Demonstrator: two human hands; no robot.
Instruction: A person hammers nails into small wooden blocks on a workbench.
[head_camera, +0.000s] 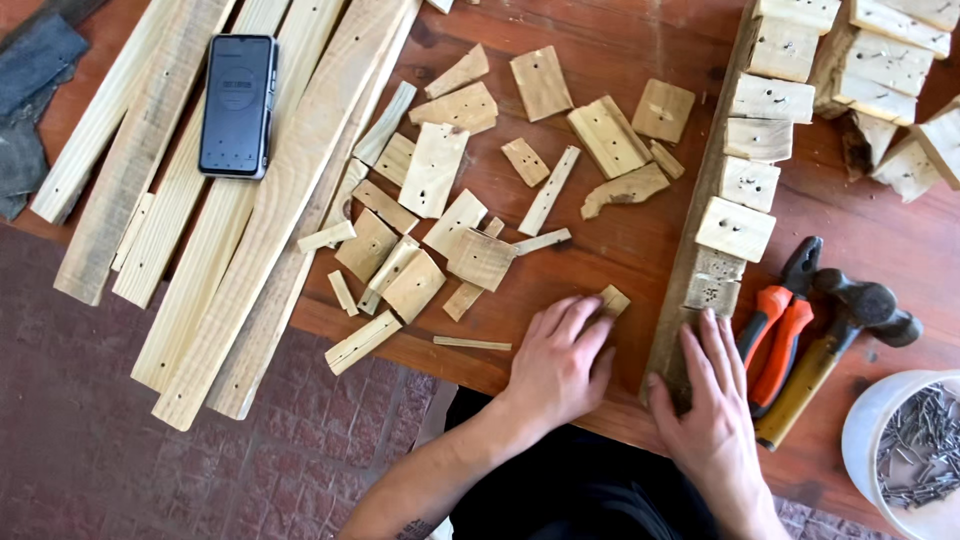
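Note:
My left hand lies flat on the reddish wooden table, fingers together, its fingertips touching a small pale wood offcut. My right hand rests palm down on the near end of a long weathered plank that runs away from me. Several square wood blocks sit in a row along that plank. Neither hand grips anything.
Many loose wood scraps cover the table's middle. Long pale slats lie at the left with a black phone on them. Orange-handled pliers, a hammer and a white tub of nails sit right.

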